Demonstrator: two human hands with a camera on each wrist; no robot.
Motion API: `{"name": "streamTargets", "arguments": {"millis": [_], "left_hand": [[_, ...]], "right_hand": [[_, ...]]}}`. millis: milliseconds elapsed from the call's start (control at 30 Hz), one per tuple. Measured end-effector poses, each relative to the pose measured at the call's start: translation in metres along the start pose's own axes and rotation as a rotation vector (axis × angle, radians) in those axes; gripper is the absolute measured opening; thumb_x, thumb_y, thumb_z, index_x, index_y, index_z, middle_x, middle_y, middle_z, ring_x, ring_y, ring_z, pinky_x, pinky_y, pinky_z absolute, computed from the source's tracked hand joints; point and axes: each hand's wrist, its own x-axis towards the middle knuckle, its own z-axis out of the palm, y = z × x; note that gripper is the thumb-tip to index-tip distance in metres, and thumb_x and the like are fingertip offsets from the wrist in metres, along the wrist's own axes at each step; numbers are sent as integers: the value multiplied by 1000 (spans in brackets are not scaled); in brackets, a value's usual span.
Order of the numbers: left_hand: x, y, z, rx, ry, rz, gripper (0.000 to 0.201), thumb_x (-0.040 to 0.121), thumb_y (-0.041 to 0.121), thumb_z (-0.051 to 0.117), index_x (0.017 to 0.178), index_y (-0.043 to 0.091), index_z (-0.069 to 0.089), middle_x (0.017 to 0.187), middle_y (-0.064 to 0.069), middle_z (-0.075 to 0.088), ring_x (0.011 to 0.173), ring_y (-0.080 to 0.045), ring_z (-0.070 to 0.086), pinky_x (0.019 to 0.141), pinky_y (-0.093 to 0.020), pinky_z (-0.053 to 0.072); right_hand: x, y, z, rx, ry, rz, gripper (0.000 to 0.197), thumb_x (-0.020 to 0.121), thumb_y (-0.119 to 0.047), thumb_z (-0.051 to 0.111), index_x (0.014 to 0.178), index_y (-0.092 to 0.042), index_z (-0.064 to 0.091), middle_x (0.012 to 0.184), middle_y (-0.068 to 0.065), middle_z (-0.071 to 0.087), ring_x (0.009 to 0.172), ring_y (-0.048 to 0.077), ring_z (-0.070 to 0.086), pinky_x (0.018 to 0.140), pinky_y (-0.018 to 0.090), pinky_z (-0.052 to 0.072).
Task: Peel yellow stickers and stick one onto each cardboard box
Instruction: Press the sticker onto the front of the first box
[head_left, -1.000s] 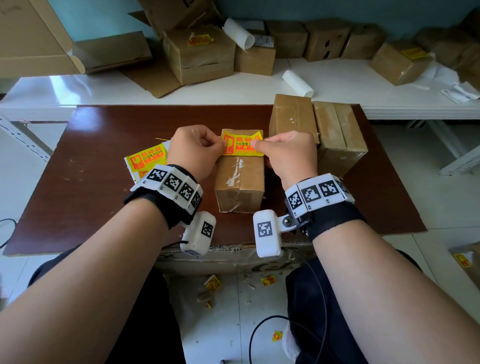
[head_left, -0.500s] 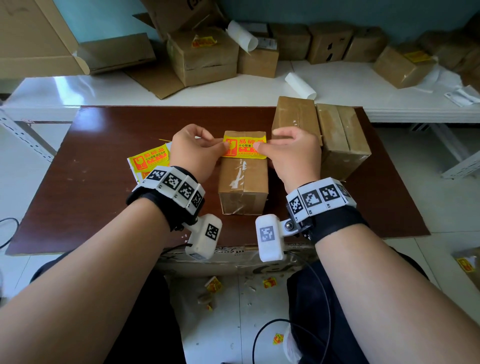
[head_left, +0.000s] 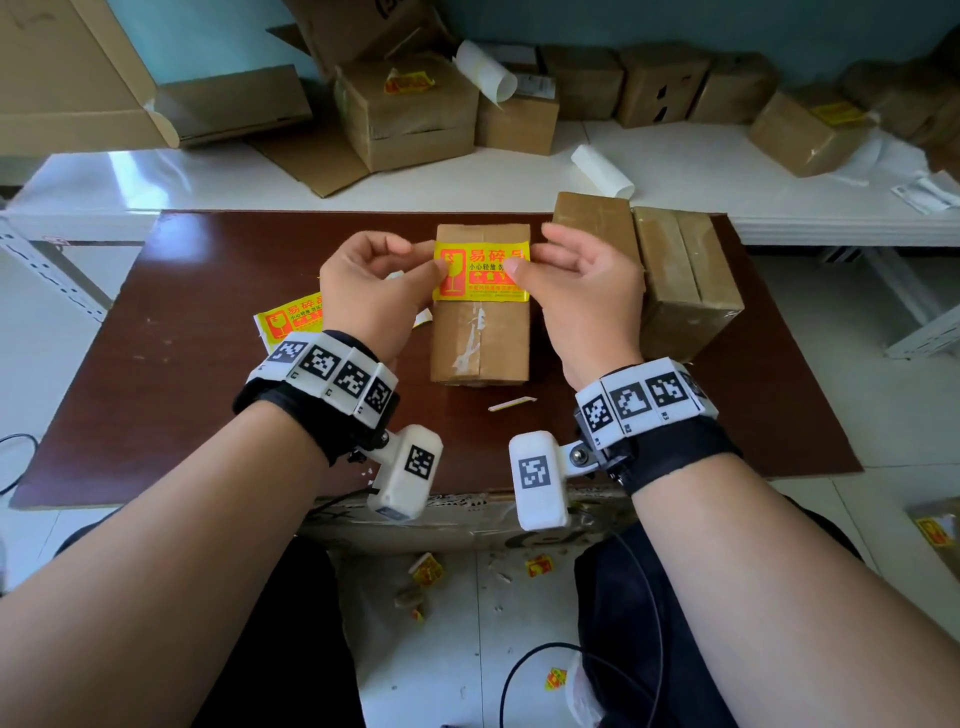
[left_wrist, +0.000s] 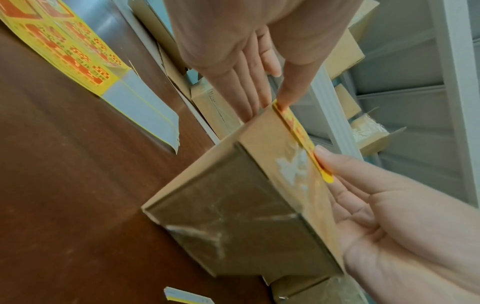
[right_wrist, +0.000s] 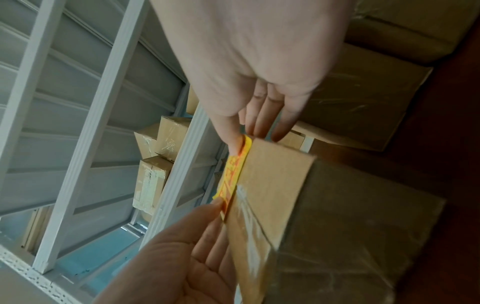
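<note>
A taped cardboard box (head_left: 480, 343) lies in the middle of the brown table (head_left: 156, 395). A yellow sticker (head_left: 480, 270) with red print lies across the far half of its top. My left hand (head_left: 415, 260) is at the sticker's left end, thumb pressing on it, fingers straight beside the box. My right hand (head_left: 524, 254) mirrors it at the right end. In the left wrist view the left thumb (left_wrist: 285, 98) sits on the sticker (left_wrist: 298, 127), whose end by the right hand juts past the box (left_wrist: 233, 205) edge. In the right wrist view the right hand (right_wrist: 249, 135) has its thumb on the sticker (right_wrist: 232, 176).
A sheet of yellow stickers (head_left: 291, 322) lies left of my left hand. Two more boxes (head_left: 592, 223) (head_left: 680, 280) stand close on the right. A peeled strip (head_left: 511, 404) lies in front of the box. Further boxes and paper rolls crowd the white table (head_left: 208, 176) behind.
The sticker, held pinched above the box's far end before, now lies down on its top. Both hands' fingers have straightened and the thumbs press on it.
</note>
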Motion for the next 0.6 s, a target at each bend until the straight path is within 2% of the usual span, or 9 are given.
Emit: {"name": "streamTargets", "arguments": {"millis": [100, 167, 233, 333, 433, 533, 600], "left_hand": [[-1, 2, 0, -58, 11, 41, 34, 85, -7, 78, 84, 17, 54, 104, -10, 82, 90, -24, 78, 80, -45, 60], [-1, 4, 1, -129, 4, 27, 36, 86, -10, 76, 83, 16, 52, 103, -12, 82, 89, -24, 78, 80, -44, 59], [-1, 5, 2, -183, 0, 8, 37, 86, -12, 76, 83, 16, 51, 103, -14, 82, 90, -23, 79, 76, -38, 62], [-3, 5, 4, -194, 3, -21, 35, 87, -10, 76, 83, 15, 52, 103, -18, 80, 96, -25, 79, 75, -34, 63], [-1, 3, 4, -155, 14, -55, 32, 88, -5, 78, 84, 16, 54, 95, -12, 80, 98, -22, 79, 76, -36, 65], [1, 1, 2, -107, 25, -93, 31, 87, 1, 81, 81, 18, 56, 76, 0, 72, 78, -13, 76, 73, -33, 64], [3, 0, 0, -103, 31, -118, 33, 85, 6, 85, 78, 19, 55, 74, -1, 65, 72, -15, 72, 72, -33, 63]], "right_hand": [[-2, -6, 1, 22, 10, -51, 48, 85, -6, 90, 130, -11, 75, 109, 3, 82, 97, 11, 80, 88, 25, 64], [-3, -9, 0, 34, 13, -76, 48, 87, -6, 88, 133, -10, 74, 111, 3, 81, 99, 10, 80, 90, 26, 64], [-3, -9, 0, 34, 9, -81, 51, 89, -6, 87, 137, -9, 72, 113, 1, 80, 101, 8, 79, 92, 26, 64], [-1, -6, 0, 6, 1, -67, 52, 92, -6, 84, 142, -9, 69, 111, -5, 79, 96, -1, 77, 90, 19, 61], [1, -2, -1, -37, -26, -61, 48, 95, -9, 82, 141, -10, 70, 108, -11, 76, 90, -12, 73, 84, 10, 57], [0, 3, -1, -83, -48, -63, 37, 97, -12, 79, 134, -11, 75, 107, -14, 75, 91, -16, 69, 84, 4, 53], [0, 4, -1, -99, -52, -59, 33, 97, -13, 79, 130, -11, 78, 104, -17, 74, 91, -19, 67, 84, 2, 51]]}}
